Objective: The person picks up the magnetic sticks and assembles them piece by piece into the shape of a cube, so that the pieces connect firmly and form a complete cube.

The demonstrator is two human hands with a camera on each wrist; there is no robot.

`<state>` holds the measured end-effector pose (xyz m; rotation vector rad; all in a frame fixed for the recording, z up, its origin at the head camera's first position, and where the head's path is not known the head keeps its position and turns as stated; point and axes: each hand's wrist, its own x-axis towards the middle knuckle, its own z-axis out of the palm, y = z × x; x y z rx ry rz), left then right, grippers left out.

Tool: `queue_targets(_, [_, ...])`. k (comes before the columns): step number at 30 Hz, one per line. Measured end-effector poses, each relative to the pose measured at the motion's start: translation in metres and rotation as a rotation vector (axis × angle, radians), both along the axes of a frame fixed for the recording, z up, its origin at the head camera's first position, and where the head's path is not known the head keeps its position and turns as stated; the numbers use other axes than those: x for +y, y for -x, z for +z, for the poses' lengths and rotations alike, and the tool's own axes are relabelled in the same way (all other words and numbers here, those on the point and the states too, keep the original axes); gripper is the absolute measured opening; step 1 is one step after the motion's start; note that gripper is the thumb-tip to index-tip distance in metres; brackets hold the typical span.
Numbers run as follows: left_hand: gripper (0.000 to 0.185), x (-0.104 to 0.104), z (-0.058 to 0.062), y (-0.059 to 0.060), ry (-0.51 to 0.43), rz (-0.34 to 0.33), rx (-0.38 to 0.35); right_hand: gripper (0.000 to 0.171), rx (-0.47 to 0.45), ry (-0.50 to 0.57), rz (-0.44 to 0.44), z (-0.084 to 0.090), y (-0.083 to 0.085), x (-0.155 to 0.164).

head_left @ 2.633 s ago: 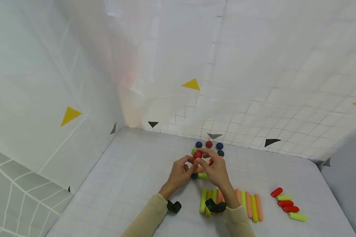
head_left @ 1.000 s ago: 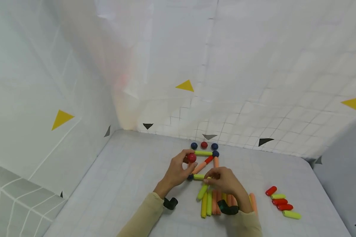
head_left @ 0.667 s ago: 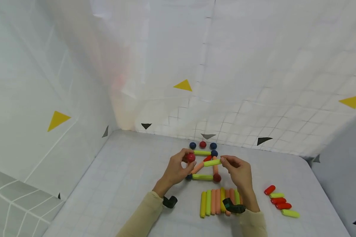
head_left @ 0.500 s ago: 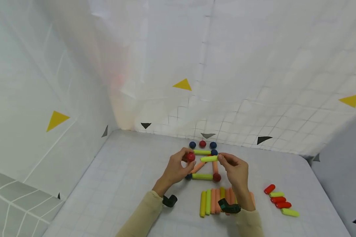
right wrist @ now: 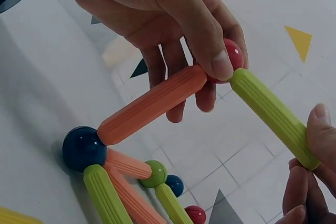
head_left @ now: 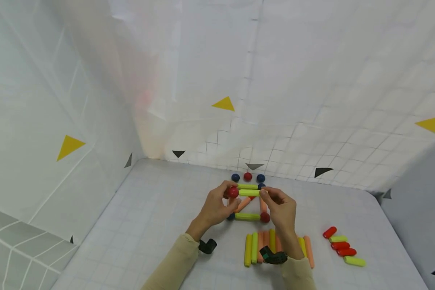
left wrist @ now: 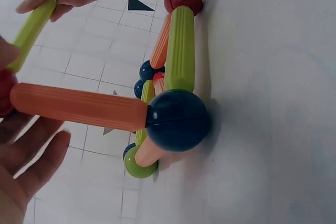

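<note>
My left hand (head_left: 227,197) grips a red ball (head_left: 233,192) raised on an orange stick (right wrist: 152,103) that rises from a blue ball (left wrist: 176,120) at the near left corner of a flat frame. My right hand (head_left: 266,194) pinches the far end of a green stick (head_left: 249,192), held level, its other end touching the red ball (right wrist: 231,59). The frame on the table has a near green stick (head_left: 246,216), a red corner ball (head_left: 265,217) and a far green stick (head_left: 247,186). Both hands hover just above this frame.
Three loose balls (head_left: 247,176) lie behind the frame near the back wall. A row of long green and orange sticks (head_left: 251,249) lies by my right wrist. Short red and green pieces (head_left: 342,245) sit at the right. White walls close the left and back.
My right hand took a green stick from the row, lifted it over the frame and swung its end leftward onto the red ball. My left hand stayed on the ball.
</note>
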<state>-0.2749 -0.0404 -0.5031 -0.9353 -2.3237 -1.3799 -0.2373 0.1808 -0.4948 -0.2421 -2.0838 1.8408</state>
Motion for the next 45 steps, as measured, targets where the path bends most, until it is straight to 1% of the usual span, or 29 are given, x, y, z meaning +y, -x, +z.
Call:
queue_targets(3, [0.047, 0.002, 0.001, 0.002, 0.009, 0.002, 0.023, 0.031, -0.007, -0.01, 0.01, 0.002, -0.001, -0.001])
queue_targets(6, [0.042, 0.005, 0.001, 0.006, -0.018, -0.027, 0.019, 0.03, -0.017, -0.013, 0.021, 0.002, -0.002, -0.002])
queue_targets(9, [0.033, 0.008, 0.0, 0.008, -0.066, -0.073, -0.032, 0.032, -0.025, -0.01, 0.044, 0.001, -0.001, -0.002])
queue_targets(13, [0.029, 0.011, -0.002, 0.009, -0.111, -0.094, -0.1, 0.04, -0.047, -0.034, 0.081, -0.001, 0.003, 0.009])
queue_targets(15, [0.028, 0.013, -0.002, 0.009, -0.123, -0.094, -0.119, 0.045, -0.08, -0.047, 0.072, -0.003, 0.008, 0.019])
queue_targets(17, [0.028, 0.013, -0.001, 0.009, -0.133, -0.099, -0.133, 0.048, -0.138, -0.064, 0.046, -0.006, 0.015, 0.031])
queue_targets(20, [0.029, 0.014, -0.001, 0.008, -0.139, -0.114, -0.159, 0.05, -0.24, -0.089, 0.007, -0.012, 0.029, 0.046])
queue_targets(22, [0.029, 0.014, -0.001, 0.006, -0.141, -0.123, -0.178, 0.052, -0.287, -0.126, 0.002, -0.016, 0.041, 0.054])
queue_targets(24, [0.029, 0.015, -0.002, 0.005, -0.141, -0.123, -0.195, 0.054, -0.317, -0.193, 0.021, -0.019, 0.056, 0.06])
queue_targets(27, [0.028, 0.014, -0.001, 0.005, -0.146, -0.114, -0.212, 0.056, -0.325, -0.311, 0.092, -0.02, 0.082, 0.064])
queue_targets(30, [0.029, 0.014, -0.001, 0.005, -0.171, -0.128, -0.232, 0.061, -0.347, -0.414, 0.198, -0.02, 0.106, 0.063])
queue_targets(32, [0.029, 0.013, -0.001, 0.005, -0.193, -0.143, -0.255, 0.063, -0.362, -0.457, 0.273, -0.023, 0.12, 0.06])
queue_targets(34, [0.028, 0.013, -0.001, 0.005, -0.218, -0.161, -0.276, 0.065, -0.391, -0.495, 0.321, -0.028, 0.13, 0.056])
queue_targets(37, [0.028, 0.014, -0.002, 0.004, -0.235, -0.171, -0.297, 0.064, -0.408, -0.552, 0.337, -0.038, 0.14, 0.054])
queue_targets(39, [0.027, 0.015, -0.004, 0.004, -0.242, -0.177, -0.298, 0.062, -0.419, -0.559, 0.328, -0.043, 0.143, 0.055])
queue_targets(41, [0.028, 0.015, -0.004, 0.004, -0.242, -0.181, -0.297, 0.061, -0.42, -0.524, 0.327, -0.044, 0.143, 0.057])
queue_targets(43, [0.028, 0.014, -0.003, 0.005, -0.248, -0.191, -0.299, 0.063, -0.434, -0.44, 0.337, -0.043, 0.142, 0.059])
queue_targets(45, [0.028, 0.012, -0.002, 0.006, -0.244, -0.19, -0.297, 0.066, -0.454, -0.328, 0.335, -0.042, 0.139, 0.062])
